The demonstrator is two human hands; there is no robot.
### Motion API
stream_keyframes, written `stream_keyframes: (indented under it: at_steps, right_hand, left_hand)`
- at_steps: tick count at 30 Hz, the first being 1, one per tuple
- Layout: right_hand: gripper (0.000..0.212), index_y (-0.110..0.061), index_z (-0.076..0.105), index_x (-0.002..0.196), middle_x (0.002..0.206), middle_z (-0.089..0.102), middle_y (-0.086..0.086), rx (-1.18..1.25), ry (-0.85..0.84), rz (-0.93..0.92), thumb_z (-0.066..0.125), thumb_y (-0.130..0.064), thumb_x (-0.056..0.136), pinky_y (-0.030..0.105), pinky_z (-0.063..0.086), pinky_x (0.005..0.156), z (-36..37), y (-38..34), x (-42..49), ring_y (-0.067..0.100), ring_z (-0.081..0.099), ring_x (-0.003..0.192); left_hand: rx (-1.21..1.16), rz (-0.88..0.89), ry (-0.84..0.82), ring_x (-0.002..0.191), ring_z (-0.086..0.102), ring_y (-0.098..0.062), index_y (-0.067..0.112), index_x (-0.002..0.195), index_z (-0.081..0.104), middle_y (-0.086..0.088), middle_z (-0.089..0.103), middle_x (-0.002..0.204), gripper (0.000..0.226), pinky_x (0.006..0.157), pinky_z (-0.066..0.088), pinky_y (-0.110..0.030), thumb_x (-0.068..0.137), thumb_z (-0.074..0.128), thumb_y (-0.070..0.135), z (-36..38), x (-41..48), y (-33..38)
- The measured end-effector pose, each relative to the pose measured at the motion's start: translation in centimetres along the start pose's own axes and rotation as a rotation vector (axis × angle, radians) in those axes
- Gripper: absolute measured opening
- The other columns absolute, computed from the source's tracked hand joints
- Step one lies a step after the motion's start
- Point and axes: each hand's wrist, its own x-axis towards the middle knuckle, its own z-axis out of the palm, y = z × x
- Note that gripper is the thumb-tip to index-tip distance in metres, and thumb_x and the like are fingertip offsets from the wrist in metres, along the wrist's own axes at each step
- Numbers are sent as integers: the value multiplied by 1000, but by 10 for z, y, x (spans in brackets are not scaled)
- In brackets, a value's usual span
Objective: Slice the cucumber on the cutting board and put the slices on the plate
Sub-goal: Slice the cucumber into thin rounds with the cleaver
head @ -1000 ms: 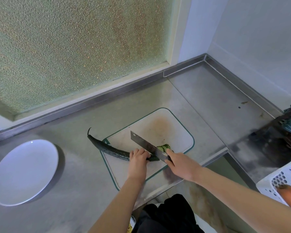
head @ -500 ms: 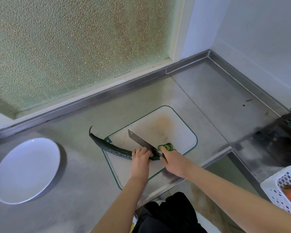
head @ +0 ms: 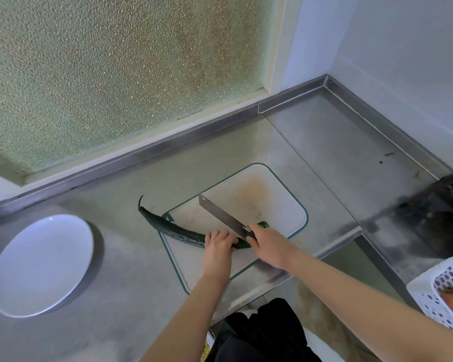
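Observation:
A long, curved dark green cucumber [head: 173, 229] lies across the left edge of the white cutting board [head: 272, 194], its thin tip out over the steel counter. My left hand [head: 218, 245] grips the cucumber near its cut end. My right hand [head: 268, 244] holds the handle of a cleaver [head: 221, 215], whose blade meets the cucumber just right of my left fingers. A few green slices [head: 263, 224] lie on the board behind my right hand, partly hidden. The white plate [head: 41, 265] sits bare at the far left of the counter.
The steel counter [head: 338, 152] has a raised rim along the frosted window and the right wall. Its front edge drops off just below the board. A white perforated basket [head: 429, 299] holding an orange vegetable stands at the lower right. Dark items sit at the right edge.
The knife has gone on chopping at the cucumber's cut end, close to my left fingers. My right hand now hides more of the slices. The view shifted slightly.

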Motion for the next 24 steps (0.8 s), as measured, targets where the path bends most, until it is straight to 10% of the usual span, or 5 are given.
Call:
stream_keyframes:
  at_steps: [24]
  right_hand:
    - [28, -6, 39, 123, 97, 63, 21, -20, 2, 7, 38, -23, 100, 37, 41, 67, -8, 1, -32, 36, 61, 85]
  left_hand:
    - [-5, -43, -17, 77, 49, -30, 5, 80, 67, -8, 60, 79, 23, 72, 37, -34, 62, 71, -8, -2, 1, 3]
